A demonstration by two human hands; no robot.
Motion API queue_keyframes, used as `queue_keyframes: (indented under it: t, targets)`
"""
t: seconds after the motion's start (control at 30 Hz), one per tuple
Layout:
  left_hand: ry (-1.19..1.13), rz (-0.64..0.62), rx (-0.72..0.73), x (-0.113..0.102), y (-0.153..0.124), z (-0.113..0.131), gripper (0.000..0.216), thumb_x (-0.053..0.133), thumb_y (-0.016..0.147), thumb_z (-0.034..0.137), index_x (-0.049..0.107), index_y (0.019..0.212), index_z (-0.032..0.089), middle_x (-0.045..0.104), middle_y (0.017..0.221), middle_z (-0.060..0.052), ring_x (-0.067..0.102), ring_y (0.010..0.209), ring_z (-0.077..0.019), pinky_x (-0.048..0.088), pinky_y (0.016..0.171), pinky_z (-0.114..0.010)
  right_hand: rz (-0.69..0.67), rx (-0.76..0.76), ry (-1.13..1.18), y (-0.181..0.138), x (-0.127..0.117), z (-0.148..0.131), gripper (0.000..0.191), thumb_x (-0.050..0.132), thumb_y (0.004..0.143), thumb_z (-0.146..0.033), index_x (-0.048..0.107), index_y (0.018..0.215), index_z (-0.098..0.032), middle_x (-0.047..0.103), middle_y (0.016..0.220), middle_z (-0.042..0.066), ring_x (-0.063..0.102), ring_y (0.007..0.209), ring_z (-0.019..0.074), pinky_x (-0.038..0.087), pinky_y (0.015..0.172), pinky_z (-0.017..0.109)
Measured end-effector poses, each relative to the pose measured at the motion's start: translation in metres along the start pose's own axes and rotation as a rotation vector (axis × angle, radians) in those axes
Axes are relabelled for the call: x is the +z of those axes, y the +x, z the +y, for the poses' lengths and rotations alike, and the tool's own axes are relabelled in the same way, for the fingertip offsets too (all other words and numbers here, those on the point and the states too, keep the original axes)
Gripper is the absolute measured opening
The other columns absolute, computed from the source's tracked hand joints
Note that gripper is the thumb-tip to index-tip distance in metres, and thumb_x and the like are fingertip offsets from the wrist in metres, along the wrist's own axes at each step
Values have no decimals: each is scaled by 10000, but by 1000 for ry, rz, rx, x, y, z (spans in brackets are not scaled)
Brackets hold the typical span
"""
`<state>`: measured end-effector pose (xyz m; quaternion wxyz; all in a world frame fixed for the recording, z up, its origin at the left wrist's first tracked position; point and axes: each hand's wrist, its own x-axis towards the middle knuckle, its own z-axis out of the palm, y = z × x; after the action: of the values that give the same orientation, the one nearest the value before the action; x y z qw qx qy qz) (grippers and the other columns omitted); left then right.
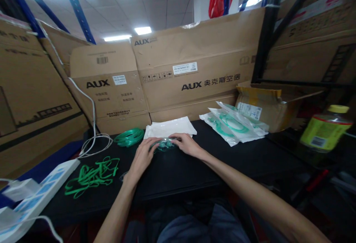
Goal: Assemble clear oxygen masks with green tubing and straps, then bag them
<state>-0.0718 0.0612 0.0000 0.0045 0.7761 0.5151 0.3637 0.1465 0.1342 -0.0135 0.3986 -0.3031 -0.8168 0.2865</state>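
At the middle of the black table, my left hand (pixel 144 156) and my right hand (pixel 187 143) hold a clear green plastic mask (pixel 165 145) between them. The fingers of each hand are closed on its sides, and the fingertips partly cover it. Just behind the mask lie flat white packets (pixel 171 127). A coil of green tubing (pixel 129 137) rests to the left of the packets. Nearer me on the left is a loose tangle of green elastic straps (pixel 93 176).
Clear-fronted bags (pixel 233 124) with green tubing lie at the right, beside an open cardboard box (pixel 267 105). A yellow-capped bottle (pixel 324 131) stands far right. A white power strip (pixel 41 198) with cables is on the left. Large cardboard sheets (pixel 194 61) wall the back.
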Motion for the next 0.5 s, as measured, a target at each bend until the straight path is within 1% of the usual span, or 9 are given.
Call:
queue_keyframes:
  t: [0.13,0.23,0.37,0.5]
  targets:
    - [-2,0,-7,1,0,-2,275,523,990,346,722,1160,262,736,1190,-61,631,1163,-253,439,1057,-402,-31,-38,-64,1,6,-1,293,576,960,-228,767,1181,-209,766,1191,101,693,1156,285,492,1019,373]
    - [5,8,3,2,-1,-3,278,510,998,335,716,1166,254,735,1197,-64,628,1169,-251,438,1061,-407,-56,-81,-123,2,5,-4,302,577,960,-218,762,1198,-191,766,1181,123,705,1131,292,501,1001,366]
    - [10,39,25,6,-2,-7,283,508,995,339,715,1164,246,737,1198,-67,634,1159,-257,447,1060,-421,-69,-134,-217,-1,3,-8,332,593,958,-197,724,1262,-220,768,1181,101,712,1118,266,520,975,339]
    - [15,78,30,8,-3,-9,282,539,977,346,731,1150,234,748,1184,-78,651,1140,-277,453,1061,-447,-22,-155,-350,-15,2,-17,391,595,972,-206,646,1359,-203,728,1269,110,685,1169,249,511,1007,342]
